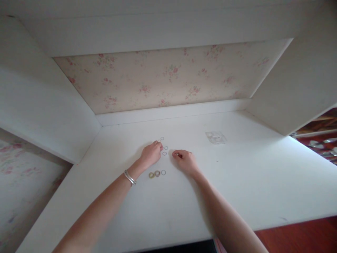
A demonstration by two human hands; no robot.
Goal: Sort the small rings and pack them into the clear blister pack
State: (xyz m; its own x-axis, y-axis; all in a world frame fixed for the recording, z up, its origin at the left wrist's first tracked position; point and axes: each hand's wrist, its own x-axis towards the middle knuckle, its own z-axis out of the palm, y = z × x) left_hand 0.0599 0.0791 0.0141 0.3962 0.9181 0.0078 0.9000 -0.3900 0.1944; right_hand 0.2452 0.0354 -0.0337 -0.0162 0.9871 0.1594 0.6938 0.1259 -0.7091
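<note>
My left hand (152,154) is closed on the white desktop, its fingertips beside several thin rings. One thin ring (162,138) lies just past its fingers, and another ring (166,148) lies to their right. A little nearer is a darker thin ring (164,153), between my two hands. My right hand (185,161) rests to the right with thumb and fingers curled together. Whatever either hand may hold is too small or hidden. Closer to me, a yellow thick ring (151,175), a brownish ring (157,173) and a thin grey ring (163,172) sit in a row.
A clear plastic bag (216,137) lies on the desktop (237,186) at the back right. White side panels (47,91) and a low back ledge (173,110) enclose the surface. Behind is flowered wallpaper (158,77). A dark object (181,247) shows at the front edge.
</note>
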